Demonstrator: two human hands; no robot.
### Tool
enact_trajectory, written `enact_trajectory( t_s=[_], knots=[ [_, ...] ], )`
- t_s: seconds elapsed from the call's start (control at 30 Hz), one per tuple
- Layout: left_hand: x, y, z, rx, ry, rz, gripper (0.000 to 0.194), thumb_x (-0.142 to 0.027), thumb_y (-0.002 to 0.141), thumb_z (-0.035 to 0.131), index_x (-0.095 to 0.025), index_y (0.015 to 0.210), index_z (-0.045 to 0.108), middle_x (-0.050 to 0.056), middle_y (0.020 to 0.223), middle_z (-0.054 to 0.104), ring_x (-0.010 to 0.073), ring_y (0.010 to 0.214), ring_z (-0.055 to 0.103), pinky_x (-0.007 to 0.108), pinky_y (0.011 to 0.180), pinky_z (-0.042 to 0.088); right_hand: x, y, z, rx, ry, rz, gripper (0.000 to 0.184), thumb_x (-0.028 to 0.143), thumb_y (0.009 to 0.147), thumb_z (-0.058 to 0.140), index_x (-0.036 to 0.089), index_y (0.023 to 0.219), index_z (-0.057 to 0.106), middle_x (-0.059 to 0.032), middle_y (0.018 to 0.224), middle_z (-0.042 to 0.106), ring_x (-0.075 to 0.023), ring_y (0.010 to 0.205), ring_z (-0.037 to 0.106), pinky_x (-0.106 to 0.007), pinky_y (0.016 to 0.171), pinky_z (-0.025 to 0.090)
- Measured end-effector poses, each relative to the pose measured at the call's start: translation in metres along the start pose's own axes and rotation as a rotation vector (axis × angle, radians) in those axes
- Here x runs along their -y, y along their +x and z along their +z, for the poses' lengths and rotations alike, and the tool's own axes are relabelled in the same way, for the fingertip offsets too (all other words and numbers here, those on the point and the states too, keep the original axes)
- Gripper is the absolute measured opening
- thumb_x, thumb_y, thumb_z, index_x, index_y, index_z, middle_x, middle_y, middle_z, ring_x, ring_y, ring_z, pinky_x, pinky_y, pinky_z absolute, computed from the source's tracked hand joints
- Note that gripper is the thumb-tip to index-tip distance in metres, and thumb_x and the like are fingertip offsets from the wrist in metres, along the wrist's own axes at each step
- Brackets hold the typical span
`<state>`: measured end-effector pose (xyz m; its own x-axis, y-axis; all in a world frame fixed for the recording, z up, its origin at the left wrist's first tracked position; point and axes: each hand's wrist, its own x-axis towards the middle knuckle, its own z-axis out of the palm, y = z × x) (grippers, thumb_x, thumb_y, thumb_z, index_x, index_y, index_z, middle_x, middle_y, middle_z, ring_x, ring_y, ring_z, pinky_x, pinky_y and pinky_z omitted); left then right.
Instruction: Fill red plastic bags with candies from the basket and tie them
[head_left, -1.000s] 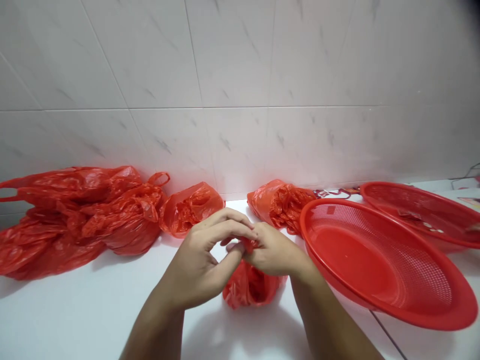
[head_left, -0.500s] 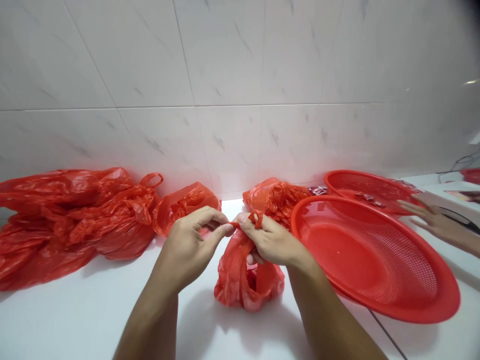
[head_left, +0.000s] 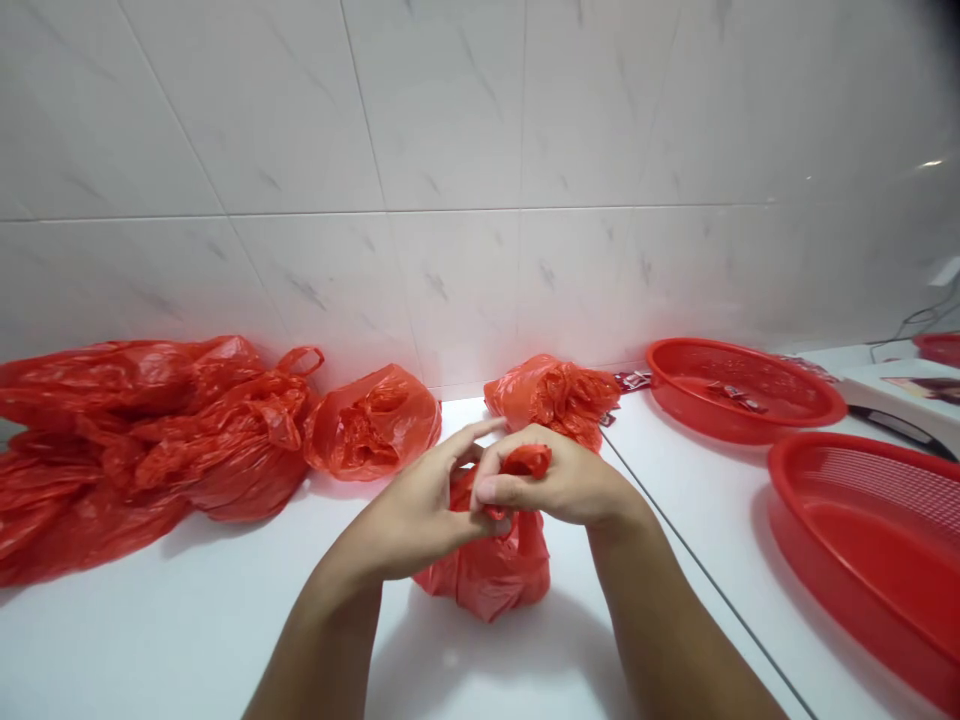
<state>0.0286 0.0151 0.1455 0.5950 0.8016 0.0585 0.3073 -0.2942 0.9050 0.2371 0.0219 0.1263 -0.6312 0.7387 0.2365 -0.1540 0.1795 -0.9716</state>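
A small red plastic bag (head_left: 487, 580) stands on the white tabletop in front of me, its top gathered up between my hands. My right hand (head_left: 559, 475) is closed on the twisted top of the bag, and a loop of red plastic pokes out above its thumb. My left hand (head_left: 420, 510) curves around the bag's neck from the left, thumb in front and fingers behind. Its fingertips are partly hidden by the bag and my right hand. What lies inside the bag cannot be seen.
Along the tiled wall lie a large heap of red bags (head_left: 225, 430), an opened red bag (head_left: 375, 425) and a crumpled red bag (head_left: 551, 395). At right are a red basin (head_left: 742, 425) holding small packets, a red mesh basket (head_left: 885, 560) and a black handle (head_left: 904, 428).
The mesh basket has moved right, away from my right arm. Another person's hand has left the right side. My left hand has shifted from pinching a strip of the bag to wrapping its neck.
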Motion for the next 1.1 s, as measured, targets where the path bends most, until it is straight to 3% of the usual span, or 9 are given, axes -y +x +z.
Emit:
enact_trajectory(
  t_s=[0.1, 0.23, 0.33, 0.4, 0.53, 0.7, 0.87, 1.0, 1.1],
  knots=[
    [0.0, 0.003, -0.006, 0.001, 0.012, 0.001, 0.061, -0.03, 0.091, 0.077, -0.03, 0.149, 0.061, 0.009, 0.121, 0.077, 0.0287, 0.109, 0.075, 0.039, 0.087, 0.064, 0.005, -0.007, -0.008, -0.06, -0.248, -0.077, 0.005, 0.02, 0.092, 0.077, 0.02, 0.096, 0.08, -0.0043, 0.097, 0.079, -0.0172, 0.09, 0.073, -0.029, 0.082, 0.058],
    [0.005, 0.004, -0.013, -0.085, -0.017, -0.051, 0.054, -0.04, 0.094, 0.077, -0.029, 0.145, 0.065, 0.008, 0.114, 0.078, 0.0285, 0.113, 0.072, 0.038, 0.088, 0.061, 0.005, -0.008, -0.009, -0.31, -0.607, -0.205, 0.018, 0.007, 0.09, 0.069, 0.022, 0.097, 0.075, -0.0005, 0.096, 0.077, -0.0156, 0.086, 0.071, -0.027, 0.078, 0.055],
    [0.01, 0.008, -0.012, -0.155, -0.173, -0.028, 0.044, -0.053, 0.101, 0.066, -0.027, 0.137, 0.072, 0.008, 0.114, 0.078, 0.0278, 0.116, 0.071, 0.039, 0.099, 0.057, 0.0, -0.001, -0.005, -0.41, -0.713, -0.362, 0.017, 0.005, 0.089, 0.069, 0.021, 0.089, 0.069, 0.0018, 0.084, 0.072, -0.0133, 0.076, 0.067, -0.024, 0.07, 0.051],
    [0.014, 0.012, -0.01, -0.135, -0.283, 0.009, 0.043, -0.055, 0.105, 0.059, -0.024, 0.13, 0.076, 0.009, 0.114, 0.079, 0.0262, 0.11, 0.072, 0.039, 0.099, 0.057, -0.005, 0.004, -0.002, -0.43, -0.761, -0.487, 0.016, 0.006, 0.09, 0.069, 0.021, 0.086, 0.068, 0.0005, 0.087, 0.071, -0.0134, 0.078, 0.067, -0.024, 0.07, 0.051],
    [0.016, 0.017, -0.01, -0.068, -0.33, 0.032, 0.032, -0.045, 0.1, 0.072, -0.02, 0.117, 0.081, 0.008, 0.098, 0.079, 0.0206, 0.087, 0.072, 0.035, 0.088, 0.058, -0.01, 0.008, -0.002, -0.47, -0.854, -0.618, 0.013, 0.01, 0.094, 0.07, 0.021, 0.087, 0.072, -0.0035, 0.097, 0.071, -0.0149, 0.085, 0.069, -0.025, 0.074, 0.055],
    [0.015, 0.018, -0.012, -0.161, -0.341, 0.047, 0.026, -0.038, 0.088, 0.087, -0.021, 0.108, 0.084, 0.005, 0.09, 0.079, 0.0194, 0.086, 0.073, 0.031, 0.084, 0.058, -0.01, 0.004, -0.006, -0.504, -0.875, -0.672, 0.008, 0.016, 0.097, 0.074, 0.022, 0.091, 0.075, -0.004, 0.096, 0.071, -0.0146, 0.083, 0.07, -0.024, 0.071, 0.056],
    [0.015, 0.02, -0.009, -0.215, -0.251, 0.005, 0.027, -0.046, 0.094, 0.079, -0.021, 0.1, 0.086, 0.006, 0.09, 0.08, 0.0197, 0.085, 0.072, 0.031, 0.082, 0.058, -0.009, 0.003, -0.007, -0.5, -0.936, -0.656, 0.016, 0.016, 0.1, 0.07, 0.021, 0.086, 0.076, -0.0048, 0.095, 0.072, -0.0139, 0.081, 0.07, -0.024, 0.068, 0.056],
    [0.014, 0.02, -0.008, -0.355, -0.14, -0.002, 0.026, -0.047, 0.088, 0.083, -0.023, 0.096, 0.087, 0.006, 0.087, 0.081, 0.0215, 0.088, 0.073, 0.032, 0.083, 0.059, -0.006, 0.0, -0.011, -0.435, -0.933, -0.606, 0.008, 0.024, 0.1, 0.076, 0.022, 0.096, 0.082, -0.0037, 0.093, 0.077, -0.0132, 0.077, 0.072, -0.023, 0.067, 0.057],
    [0.011, 0.02, -0.006, -0.478, -0.091, 0.014, 0.024, -0.047, 0.085, 0.085, -0.023, 0.089, 0.087, 0.005, 0.086, 0.083, 0.0221, 0.088, 0.076, 0.031, 0.083, 0.06, -0.003, -0.003, -0.013, -0.426, -0.943, -0.541, 0.012, 0.033, 0.1, 0.077, 0.023, 0.097, 0.084, -0.0021, 0.087, 0.079, -0.0126, 0.071, 0.07, -0.023, 0.066, 0.054]
  ],
)
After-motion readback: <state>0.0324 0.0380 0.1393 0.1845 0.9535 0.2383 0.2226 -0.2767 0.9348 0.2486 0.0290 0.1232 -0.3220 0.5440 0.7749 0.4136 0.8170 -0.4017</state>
